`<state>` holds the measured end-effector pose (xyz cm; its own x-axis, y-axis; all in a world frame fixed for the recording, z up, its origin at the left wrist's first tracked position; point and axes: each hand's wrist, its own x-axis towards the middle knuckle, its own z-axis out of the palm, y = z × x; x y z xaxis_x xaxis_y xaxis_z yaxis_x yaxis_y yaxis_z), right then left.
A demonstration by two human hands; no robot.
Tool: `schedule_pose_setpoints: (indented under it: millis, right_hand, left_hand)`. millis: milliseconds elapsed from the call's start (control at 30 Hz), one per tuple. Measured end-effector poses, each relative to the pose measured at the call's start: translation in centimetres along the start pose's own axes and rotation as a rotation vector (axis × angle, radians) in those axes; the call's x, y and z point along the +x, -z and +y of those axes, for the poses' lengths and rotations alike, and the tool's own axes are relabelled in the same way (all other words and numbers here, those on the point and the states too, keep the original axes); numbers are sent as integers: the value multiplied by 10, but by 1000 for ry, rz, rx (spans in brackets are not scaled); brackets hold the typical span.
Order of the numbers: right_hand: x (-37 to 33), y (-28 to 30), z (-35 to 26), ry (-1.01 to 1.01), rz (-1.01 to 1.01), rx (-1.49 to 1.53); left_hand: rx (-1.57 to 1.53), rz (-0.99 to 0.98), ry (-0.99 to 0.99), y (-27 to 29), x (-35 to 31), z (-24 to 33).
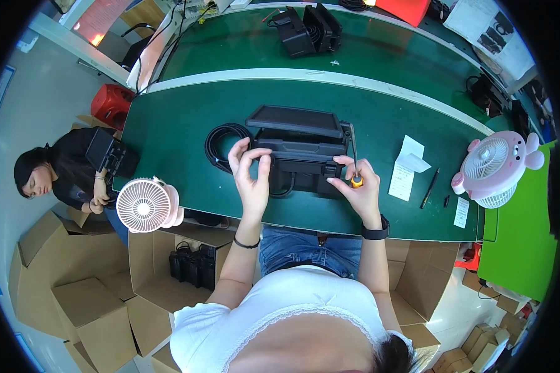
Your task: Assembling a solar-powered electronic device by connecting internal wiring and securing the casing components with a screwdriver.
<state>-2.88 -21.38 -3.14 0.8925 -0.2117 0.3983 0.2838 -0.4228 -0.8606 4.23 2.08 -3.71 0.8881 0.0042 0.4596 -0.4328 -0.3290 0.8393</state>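
Steadily, a black hinged device (302,168) is handled on the green bench (168,130).

Near the bench's front edge, the device is set between the two hands, with a coiled black cable (215,149) at its left end. The left grip (252,174) is spread, thumb apart from the fingers, beside the near left face. By the right grip (354,181), a yellow-handled screwdriver (356,181) is held within the curled fingers, its shaft pointed away; whether the device's corner is also pinched by thumb and forefinger cannot quite be told. Farther right, a folded paper (401,183) and a black pen (430,188) are laid.
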Motion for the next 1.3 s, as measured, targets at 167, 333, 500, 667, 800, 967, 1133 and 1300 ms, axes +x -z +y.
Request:
schedule_pose_setpoints:
  millis: [167,333,500,667,800,967,1133,1300]
  right_hand:
    - [-2,-3,-4,38,121,-73]
    - [-18,-16,-3,-91,271,32]
    - [-23,-21,-8,-155,346,2]
    - [-20,-22,-19,-20,258,-111]
    - [-18,-5,-35,-448,65,670]
    - [-4,-1,-34,-339,110,608]
    - [-3,-10,-18,-345,150,549]
    - [5,-15,-13,-237,195,391]
  left_hand:
    - [-472,-57,215,-13,4,-10]
    - [-589,-244,323,-15,2,-17]
    - [-583,-182,398,-26,2,-2]
    - [-562,-150,407,-28,1,5]
    - [-537,-153,383,-26,-1,-1]
    - [-535,-161,370,-25,-5,-1]
    - [-513,-198,334,-23,-6,4]
    - [-500,-227,338,-18,-4,5]
